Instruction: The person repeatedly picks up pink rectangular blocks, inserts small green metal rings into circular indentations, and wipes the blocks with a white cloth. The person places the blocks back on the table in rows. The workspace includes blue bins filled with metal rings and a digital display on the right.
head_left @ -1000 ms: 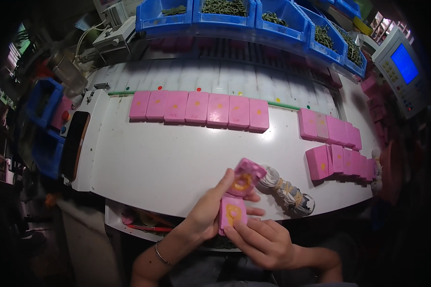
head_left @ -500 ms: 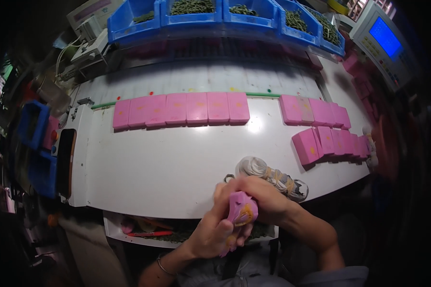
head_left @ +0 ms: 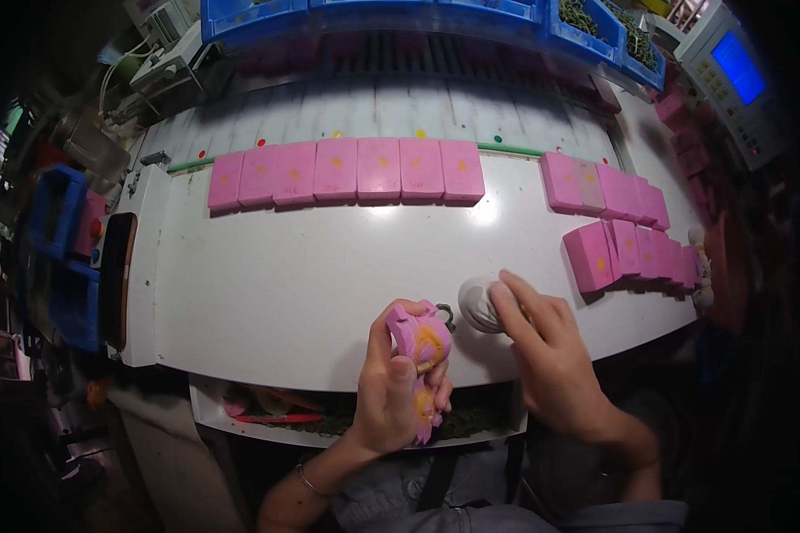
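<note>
My left hand (head_left: 389, 395) is wrapped around a pink mould-like piece (head_left: 404, 330) with yellow-orange smears, which sticks out above and below my fingers. My right hand (head_left: 553, 360) is closed over a white cloth bundle (head_left: 480, 307); only its rounded end shows beyond my fingers, and the rest is hidden under the hand. Just beside the pink piece is a small dark ring-shaped item (head_left: 445, 316); I cannot tell whether it touches the piece.
A row of pink blocks (head_left: 336, 169) lies along the back of the white table (head_left: 258, 293). More pink blocks (head_left: 588, 258) stand at the right. Blue bins (head_left: 587, 31) sit beyond. A phone (head_left: 118, 280) lies at left. An open drawer (head_left: 206, 410) is in front.
My right hand has left the pink piece and moved right onto the white cloth bundle. The left hand keeps the piece, now more exposed. The whole view has shifted slightly.
</note>
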Demonstrator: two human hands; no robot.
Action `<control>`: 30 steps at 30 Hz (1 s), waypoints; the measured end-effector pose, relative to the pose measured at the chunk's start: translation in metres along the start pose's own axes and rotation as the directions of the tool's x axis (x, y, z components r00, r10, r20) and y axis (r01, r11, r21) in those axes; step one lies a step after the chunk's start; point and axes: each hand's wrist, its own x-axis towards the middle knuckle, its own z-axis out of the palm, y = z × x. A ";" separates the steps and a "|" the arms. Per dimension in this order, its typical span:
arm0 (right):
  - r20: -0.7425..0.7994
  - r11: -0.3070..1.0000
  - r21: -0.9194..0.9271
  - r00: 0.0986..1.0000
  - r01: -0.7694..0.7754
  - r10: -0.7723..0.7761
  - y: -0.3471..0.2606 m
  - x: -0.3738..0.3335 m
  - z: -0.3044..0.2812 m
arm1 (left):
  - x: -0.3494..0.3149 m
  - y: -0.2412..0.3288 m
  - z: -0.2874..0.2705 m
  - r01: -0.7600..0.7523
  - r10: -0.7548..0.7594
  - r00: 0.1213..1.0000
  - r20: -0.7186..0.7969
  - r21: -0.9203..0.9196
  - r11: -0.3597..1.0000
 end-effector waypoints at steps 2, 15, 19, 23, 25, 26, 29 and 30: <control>-0.176 0.988 -0.111 0.977 0.103 -0.121 -0.009 0.000 0.006 | 0.001 -0.004 0.000 -0.025 0.028 0.999 -0.031 0.078 0.997; -0.171 0.981 -0.118 0.970 0.154 -0.173 -0.021 -0.001 0.029 | 0.013 -0.002 0.015 -0.088 0.118 0.986 -0.118 0.230 0.969; 0.066 0.986 0.154 0.995 0.063 -0.074 -0.013 0.005 0.007 | 0.008 -0.003 0.014 -0.039 0.037 0.995 -0.091 -0.017 0.999; -0.102 0.991 0.090 0.991 0.100 -0.091 -0.009 -0.003 0.013 | 0.013 0.004 0.019 -0.020 0.033 0.994 -0.106 0.125 0.992; -0.008 0.994 0.086 0.997 0.073 -0.073 -0.018 -0.003 0.020 | 0.015 0.002 0.016 -0.015 0.042 0.994 -0.104 0.242 0.970; 0.030 0.995 0.070 0.997 0.073 -0.075 -0.019 -0.002 0.018 | 0.012 0.003 0.015 0.011 0.008 0.995 -0.096 0.196 0.981; 0.044 0.985 0.171 0.998 0.030 -0.038 -0.018 0.006 0.006 | 0.007 0.003 0.010 0.098 -0.098 0.993 -0.066 -0.009 0.995; -0.074 0.988 0.147 0.996 0.056 -0.045 -0.018 0.007 0.007 | 0.009 0.007 0.011 0.124 -0.130 0.991 -0.041 -0.118 0.985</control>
